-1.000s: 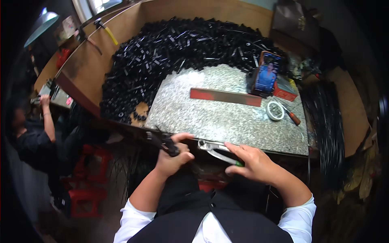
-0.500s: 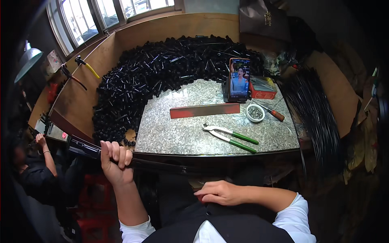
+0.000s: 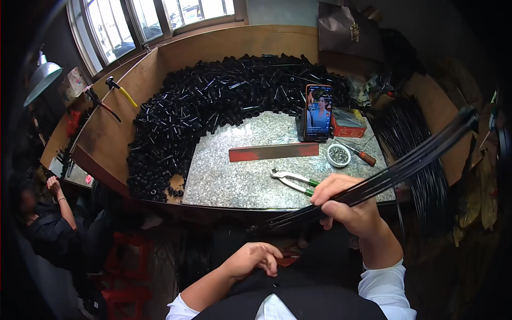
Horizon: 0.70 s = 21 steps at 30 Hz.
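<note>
My right hand (image 3: 349,205), closed and raised at the right front edge of the worktop, grips a bundle of long thin black rods (image 3: 408,162). The bundle slants from low over my lap up to the far right, where its end is blurred. Behind the hand lie end-cutting pliers (image 3: 292,178) with green handles, partly hidden. My left hand (image 3: 253,260) rests low over my lap, fingers loosely bent and apart, nothing visible in them. A red item (image 3: 288,260) shows beside it, too covered to make out.
On the speckled worktop (image 3: 213,184) are a red-and-grey bar (image 3: 273,152), a white bowl of small metal pieces (image 3: 338,156), a screwdriver (image 3: 366,158) and a propped phone (image 3: 318,113). Black tubular parts (image 3: 213,90) heap behind. More black rods (image 3: 413,128) lie right. A person (image 3: 53,224) sits left.
My left hand has let go of a long black bundle and dropped to my lap. My right hand has risen from the lap and now holds the rods, pointing to the far right.
</note>
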Tool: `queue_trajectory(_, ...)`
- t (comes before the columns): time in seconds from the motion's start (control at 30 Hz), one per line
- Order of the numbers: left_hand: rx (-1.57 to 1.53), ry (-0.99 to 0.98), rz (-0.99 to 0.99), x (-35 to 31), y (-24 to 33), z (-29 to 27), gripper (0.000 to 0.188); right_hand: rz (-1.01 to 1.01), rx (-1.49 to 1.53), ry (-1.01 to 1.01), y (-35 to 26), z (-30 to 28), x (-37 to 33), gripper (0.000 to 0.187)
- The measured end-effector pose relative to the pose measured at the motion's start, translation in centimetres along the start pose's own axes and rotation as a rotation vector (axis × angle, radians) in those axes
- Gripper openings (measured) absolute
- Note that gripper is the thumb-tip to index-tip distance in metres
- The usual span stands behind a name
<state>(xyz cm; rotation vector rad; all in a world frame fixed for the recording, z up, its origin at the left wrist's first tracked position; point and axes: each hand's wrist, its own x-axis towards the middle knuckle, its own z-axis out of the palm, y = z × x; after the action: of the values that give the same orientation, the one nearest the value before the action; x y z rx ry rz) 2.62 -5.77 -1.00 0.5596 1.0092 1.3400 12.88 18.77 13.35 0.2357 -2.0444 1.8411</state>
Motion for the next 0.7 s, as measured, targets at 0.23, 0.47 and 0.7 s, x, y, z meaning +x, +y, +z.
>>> queue_trajectory(0.23, 0.381, 0.458, 0.756, -0.2, 10.6, 2.1, 0.046, 0.153, -0.382, -0.303, 9.6, 5.3, -1.3, 0.026)
queue_trajectory(0.47, 0.249, 0.428, 0.927, -0.7, 14.9, 2.1, 0.037, 0.189, -0.395, -0.367, 12.8, 8.6, -1.5, 0.027)
queue_trajectory(0.7, 0.296, 0.164, 0.799, -0.3, 16.5, 2.1, 0.007, 0.228, -0.311, -0.628, 5.1, 4.6, 2.7, 0.034)
